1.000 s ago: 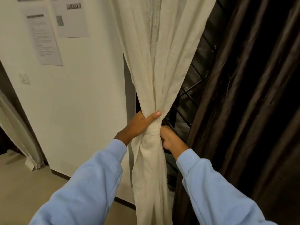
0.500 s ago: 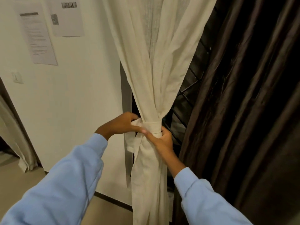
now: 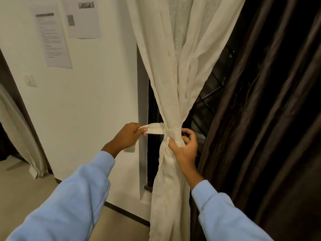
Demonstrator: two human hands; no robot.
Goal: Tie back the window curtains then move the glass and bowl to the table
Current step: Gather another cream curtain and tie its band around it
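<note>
Sleeves, light blue cloth point(image 3: 69, 197), fill the near foreground, both arms reaching forward to the same spot.

Left hand point(image 3: 127, 136): fingers curled, thumb and fingertips pinching the free end of a cream cloth tie band point(image 3: 156, 130). The band runs level and flat from that pinch to the bundle, so the hand looks to be pulling it sideways to take up slack.

Right hand point(image 3: 185, 148): thumb pressed on the front of the band where it wraps the fabric, other fingers curled round the far side and spread a little apart, the top one lifted off. Judged purpose: pin the wrap in place so it doesn't slide while the other end is drawn tight.

Cream linen curtain point(image 3: 182, 66): gathered into a narrow neck at the band, fanning wide above and hanging straight below. Wrapped, but no knot or hook visible, so the tie-back reads as not yet finished.

Just right of it, dark brown pleated curtain point(image 3: 269, 119) hangs loose, untied; likely the next one to do.

Between the two, black window grille point(image 3: 206, 94) shows through the gap.

Further left: white wall point(image 3: 95, 93) with two printed paper sheets point(image 3: 52, 37) and a wall switch point(image 3: 31, 80); beige floor point(image 3: 20, 188) below; another pale curtain point(image 3: 15, 133) at the far left edge.

Glass and bowl are not in view, nor the table. That half of the task is untouched as far as this view tells.
</note>
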